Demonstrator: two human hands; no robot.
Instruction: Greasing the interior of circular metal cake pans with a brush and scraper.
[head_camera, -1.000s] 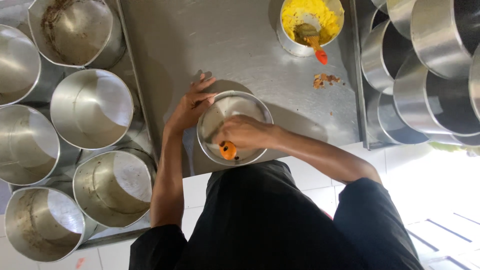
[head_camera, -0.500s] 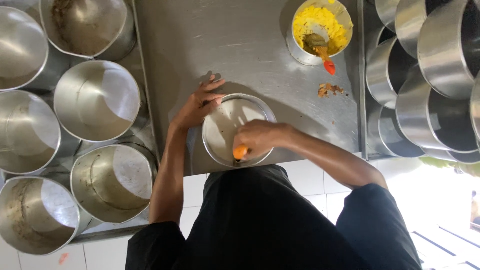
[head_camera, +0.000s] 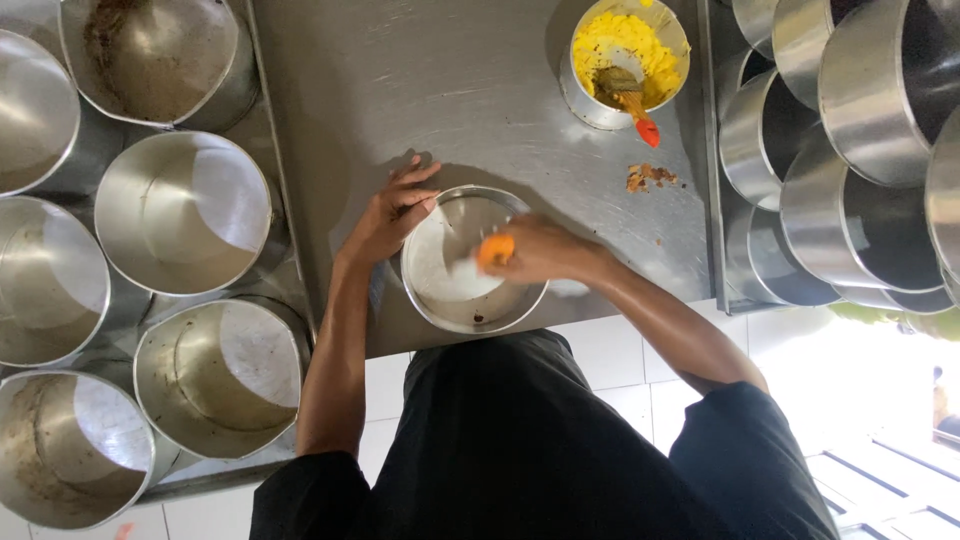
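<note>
A round shallow steel pan (head_camera: 450, 292) with a greased, whitish inside sits at the near edge of the steel counter (head_camera: 420, 90). My left hand (head_camera: 390, 212) rests on the pan's left rim with its fingers spread. My right hand (head_camera: 545, 250) is over the pan's right side, closed around a tool with an orange handle (head_camera: 495, 248). The tool's working end is blurred and hidden by the hand.
A steel bowl (head_camera: 585, 105) of yellow paste with a second orange-tipped tool (head_camera: 640, 120) stands at the far right of the counter, with brown crumbs (head_camera: 648, 178) near it. Several large empty steel pots (head_camera: 180, 210) fill the left side. Stacked steel pans (head_camera: 850, 150) line the right.
My right hand has swept the orange-handled tool from the pan's near edge up to its right side. My left hand has stayed on the rim.
</note>
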